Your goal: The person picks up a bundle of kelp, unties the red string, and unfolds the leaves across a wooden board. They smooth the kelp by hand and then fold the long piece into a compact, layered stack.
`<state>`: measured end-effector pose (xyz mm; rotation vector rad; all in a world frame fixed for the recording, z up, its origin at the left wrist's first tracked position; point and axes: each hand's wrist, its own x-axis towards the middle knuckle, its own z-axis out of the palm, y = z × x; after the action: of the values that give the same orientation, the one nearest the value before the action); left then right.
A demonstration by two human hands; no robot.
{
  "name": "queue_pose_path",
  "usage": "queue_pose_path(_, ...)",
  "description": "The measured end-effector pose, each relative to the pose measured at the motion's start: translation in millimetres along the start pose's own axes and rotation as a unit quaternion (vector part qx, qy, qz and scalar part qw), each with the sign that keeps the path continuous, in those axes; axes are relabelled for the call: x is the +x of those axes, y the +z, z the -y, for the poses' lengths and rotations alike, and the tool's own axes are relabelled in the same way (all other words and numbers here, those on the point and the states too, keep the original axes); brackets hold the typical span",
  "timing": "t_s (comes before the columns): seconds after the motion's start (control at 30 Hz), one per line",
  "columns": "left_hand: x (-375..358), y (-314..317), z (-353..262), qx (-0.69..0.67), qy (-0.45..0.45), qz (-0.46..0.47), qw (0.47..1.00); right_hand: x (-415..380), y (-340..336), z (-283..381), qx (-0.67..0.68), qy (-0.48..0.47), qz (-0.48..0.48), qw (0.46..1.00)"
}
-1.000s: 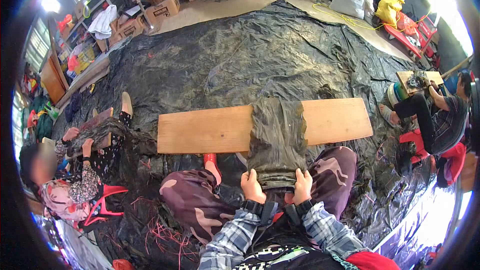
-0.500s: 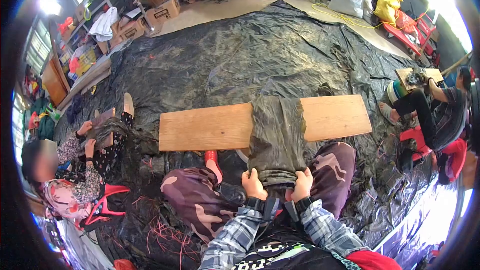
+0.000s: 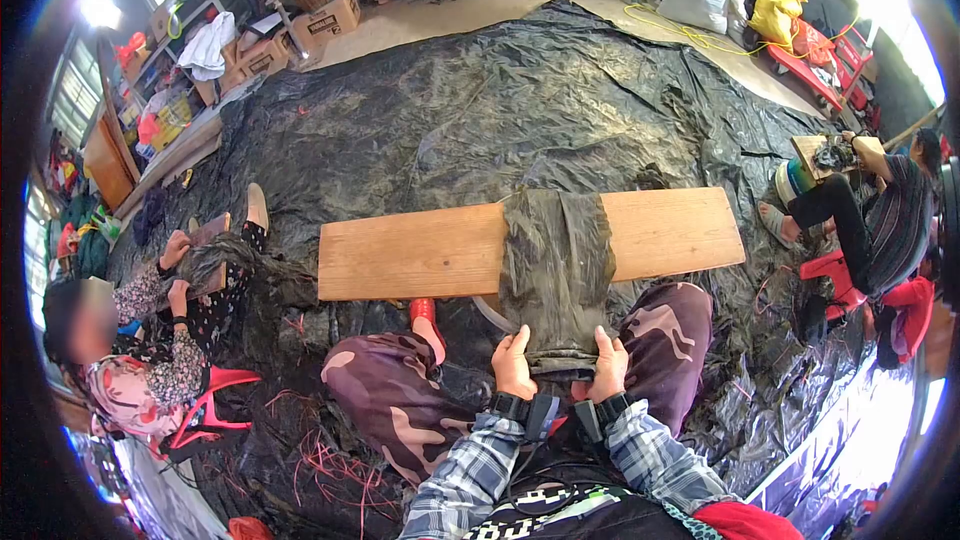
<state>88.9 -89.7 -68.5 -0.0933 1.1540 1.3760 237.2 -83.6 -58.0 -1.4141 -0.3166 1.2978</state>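
Note:
A dark green-brown, wrinkled sheet that looks like kelp (image 3: 556, 260) lies across a long pale wooden board (image 3: 410, 255) in front of me. Its near end hangs towards my lap and is folded over in layers. My left hand (image 3: 514, 365) grips the left edge of that folded end, thumb on top and the other fingers curled out of sight. At the opposite edge, my right hand (image 3: 608, 368) holds on in the same way, thumb pointing forward. The board spans above my knees, and the sheet covers its middle.
Black plastic sheeting (image 3: 400, 130) covers the floor. A person (image 3: 140, 370) at left works dark material over a small board (image 3: 211, 240); another person (image 3: 890, 210) sits at right by a board (image 3: 810, 152). Red strings (image 3: 335, 460) lie at lower left. Sacks (image 3: 695, 2) and boxes (image 3: 330, 20) line the back.
The folded end looks flatter and less bunched, and both thumbs have moved slightly forward along its edges. The person at right has leaned, with an arm now reaching to their board.

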Motion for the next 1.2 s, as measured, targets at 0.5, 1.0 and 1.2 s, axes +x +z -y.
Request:
queue_pose_path(0.5, -13, 5, 7, 0.019, 0.13, -0.12, 0.984, -3, -9, -15, 0.016, -0.075, -0.014, 0.997)
queue_pose_path(1.0, -8, 5, -6, 0.005, -0.047, 0.024, 0.999, 1, -7, 0, 0.057, 0.123, 0.071, 0.988)
queue_pose_path(1.2, -11, 2, 3, 0.033, 0.052, -0.035, 0.997, -5, -8, -1, 0.06, 0.036, 0.019, 0.997)
